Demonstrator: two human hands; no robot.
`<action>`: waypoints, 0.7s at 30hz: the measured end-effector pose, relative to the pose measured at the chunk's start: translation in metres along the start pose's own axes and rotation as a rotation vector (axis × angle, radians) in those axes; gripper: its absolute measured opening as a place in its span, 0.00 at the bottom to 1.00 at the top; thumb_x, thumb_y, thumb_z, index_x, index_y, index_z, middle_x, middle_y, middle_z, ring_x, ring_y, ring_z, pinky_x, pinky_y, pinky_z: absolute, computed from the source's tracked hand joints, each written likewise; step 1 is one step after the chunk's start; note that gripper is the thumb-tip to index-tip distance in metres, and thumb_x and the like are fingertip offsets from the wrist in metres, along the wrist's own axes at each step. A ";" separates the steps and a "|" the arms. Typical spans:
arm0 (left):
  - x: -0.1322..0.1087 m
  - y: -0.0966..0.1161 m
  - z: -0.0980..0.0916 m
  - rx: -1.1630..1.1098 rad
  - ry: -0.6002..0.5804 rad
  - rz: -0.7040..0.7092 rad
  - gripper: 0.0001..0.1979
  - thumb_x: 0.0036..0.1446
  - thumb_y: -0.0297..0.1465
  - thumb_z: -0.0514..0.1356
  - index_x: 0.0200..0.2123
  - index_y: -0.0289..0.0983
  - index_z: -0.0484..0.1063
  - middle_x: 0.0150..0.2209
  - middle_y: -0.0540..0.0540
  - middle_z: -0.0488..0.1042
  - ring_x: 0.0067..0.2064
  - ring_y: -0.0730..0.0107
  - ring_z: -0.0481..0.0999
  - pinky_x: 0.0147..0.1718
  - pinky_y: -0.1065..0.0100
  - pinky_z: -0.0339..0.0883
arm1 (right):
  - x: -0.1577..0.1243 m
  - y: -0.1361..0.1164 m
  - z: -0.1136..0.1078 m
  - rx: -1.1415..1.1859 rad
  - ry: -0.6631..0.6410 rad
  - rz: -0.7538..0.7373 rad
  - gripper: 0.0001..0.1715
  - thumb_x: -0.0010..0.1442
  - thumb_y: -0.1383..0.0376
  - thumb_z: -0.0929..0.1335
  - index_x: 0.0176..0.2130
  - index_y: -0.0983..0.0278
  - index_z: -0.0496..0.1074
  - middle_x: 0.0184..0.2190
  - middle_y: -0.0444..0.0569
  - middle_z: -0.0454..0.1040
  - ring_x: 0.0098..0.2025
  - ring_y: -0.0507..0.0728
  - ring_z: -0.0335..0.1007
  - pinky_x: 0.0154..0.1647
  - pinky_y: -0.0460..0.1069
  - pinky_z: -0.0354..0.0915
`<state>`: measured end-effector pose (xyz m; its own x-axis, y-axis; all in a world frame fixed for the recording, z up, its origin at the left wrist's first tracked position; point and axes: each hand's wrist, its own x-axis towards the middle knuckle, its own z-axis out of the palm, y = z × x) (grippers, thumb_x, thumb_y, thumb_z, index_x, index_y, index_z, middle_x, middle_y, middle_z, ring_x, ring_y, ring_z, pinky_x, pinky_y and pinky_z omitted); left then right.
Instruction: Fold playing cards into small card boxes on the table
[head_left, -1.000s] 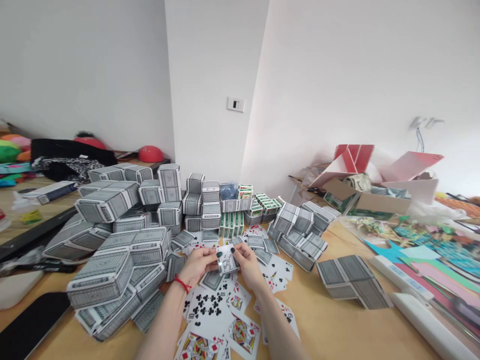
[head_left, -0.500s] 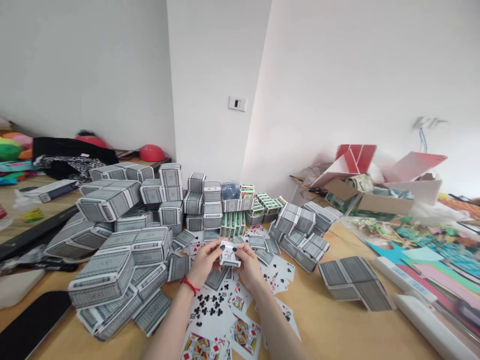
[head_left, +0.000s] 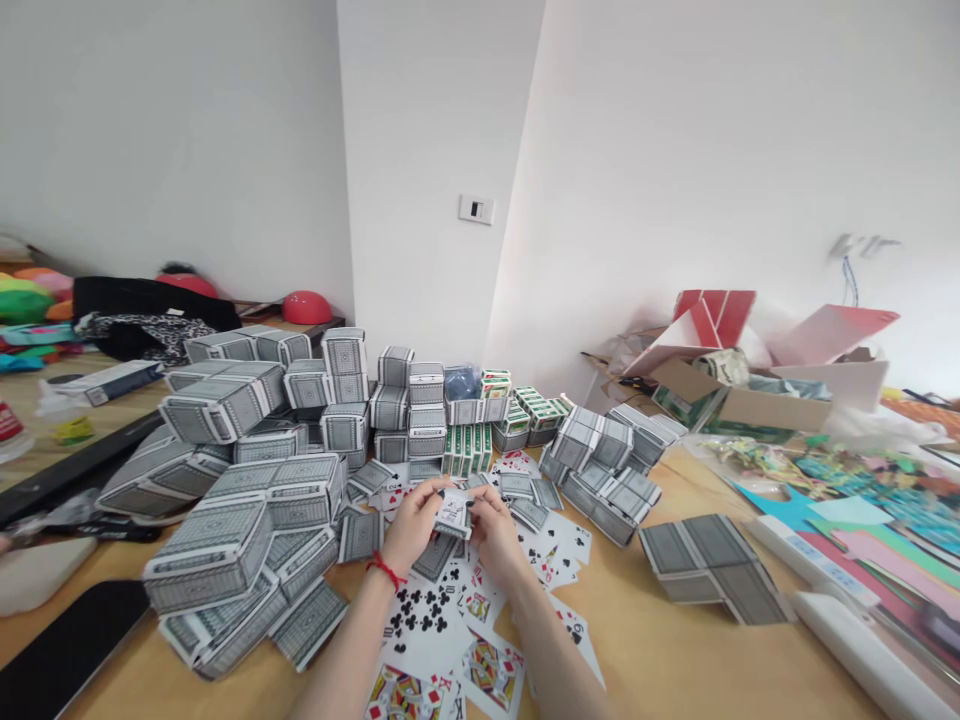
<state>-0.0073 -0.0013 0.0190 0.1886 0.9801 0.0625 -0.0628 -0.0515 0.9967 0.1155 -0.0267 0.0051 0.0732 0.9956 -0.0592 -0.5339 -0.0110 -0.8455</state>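
Over the middle of the table, a folded playing card (head_left: 453, 512) is held up, its white printed side facing me and a grey patterned edge at the bottom. My left hand (head_left: 411, 530), with a red string at the wrist, pinches its left side. At the right side my right hand (head_left: 495, 535) is closed on it, thumb and finger at the edge. Whether it is one card or more joined together I cannot tell. Under my wrists loose playing cards (head_left: 420, 615) lie face up, among them a ten of clubs and court cards.
Blocks folded from grey-backed cards (head_left: 217, 540) are stacked at the left, with a green-patterned block (head_left: 466, 450) behind my hands. More grey blocks (head_left: 600, 455) and a flat joined piece (head_left: 709, 565) lie right. A power strip (head_left: 814, 560) and cardboard box (head_left: 772, 410) are farther right.
The folded card has tilted and turned between my fingers, showing more of its grey lower edge. My right fingers have shifted along its right side. The camera has moved slightly.
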 end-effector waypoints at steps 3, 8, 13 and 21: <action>-0.001 -0.002 0.001 0.054 0.014 0.014 0.08 0.44 0.30 0.51 0.26 0.38 0.69 0.18 0.55 0.64 0.17 0.77 0.59 0.16 0.74 0.52 | 0.000 0.000 0.002 0.008 0.039 0.009 0.05 0.39 0.67 0.66 0.24 0.61 0.64 0.17 0.39 0.61 0.21 0.51 0.57 0.21 0.45 0.56; -0.003 -0.001 0.003 0.098 0.017 0.097 0.07 0.45 0.29 0.51 0.25 0.38 0.69 0.23 0.52 0.68 0.21 0.74 0.64 0.20 0.74 0.56 | 0.000 -0.003 0.001 0.097 -0.014 0.105 0.06 0.43 0.63 0.64 0.26 0.62 0.66 0.20 0.42 0.65 0.21 0.51 0.60 0.19 0.45 0.56; -0.006 0.004 0.004 0.170 0.008 0.175 0.08 0.46 0.30 0.51 0.25 0.38 0.70 0.27 0.50 0.71 0.28 0.70 0.68 0.27 0.72 0.60 | 0.003 -0.002 -0.001 0.034 0.024 0.213 0.11 0.46 0.56 0.67 0.25 0.61 0.65 0.19 0.41 0.65 0.20 0.51 0.60 0.18 0.45 0.55; -0.005 0.005 0.000 0.165 -0.013 0.173 0.09 0.46 0.30 0.53 0.29 0.38 0.72 0.33 0.47 0.74 0.36 0.66 0.71 0.35 0.69 0.62 | 0.004 0.003 -0.008 -0.186 -0.110 0.073 0.18 0.42 0.52 0.71 0.24 0.62 0.65 0.16 0.38 0.59 0.17 0.48 0.53 0.15 0.44 0.51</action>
<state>-0.0086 -0.0067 0.0240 0.2014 0.9514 0.2328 0.0656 -0.2502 0.9660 0.1215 -0.0231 -0.0021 -0.0574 0.9956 -0.0745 -0.3691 -0.0905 -0.9250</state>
